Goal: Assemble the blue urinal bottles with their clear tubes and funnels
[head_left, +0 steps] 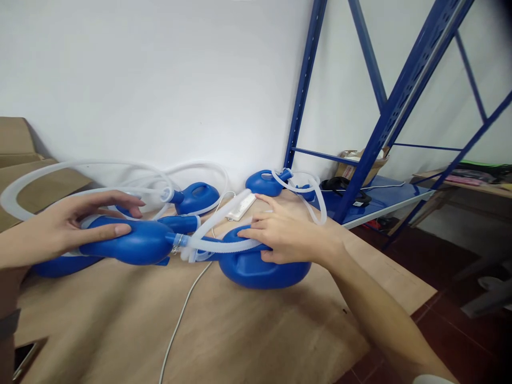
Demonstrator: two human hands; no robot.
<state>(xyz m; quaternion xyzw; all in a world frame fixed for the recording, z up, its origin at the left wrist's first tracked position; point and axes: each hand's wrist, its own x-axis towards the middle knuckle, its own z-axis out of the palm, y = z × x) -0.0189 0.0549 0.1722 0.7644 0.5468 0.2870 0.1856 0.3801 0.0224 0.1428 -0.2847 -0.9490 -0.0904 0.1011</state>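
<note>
My left hand is wrapped round a smooth blue bulb-shaped container, its thumb along the top. A clear connector sticks out of the container's right end, beside a translucent hose. Over a larger blue bottle lies my right hand, fingers bent on its handle area and on the ribbed hose, the index finger reaching toward a white power strip. The underside of the right fingers is partly hidden.
More blue bottles stand at the back, one at centre left and one by the wall, with looped hoses. Cardboard lies left, a phone lower left. A blue metal rack rises right. A white cable crosses the table.
</note>
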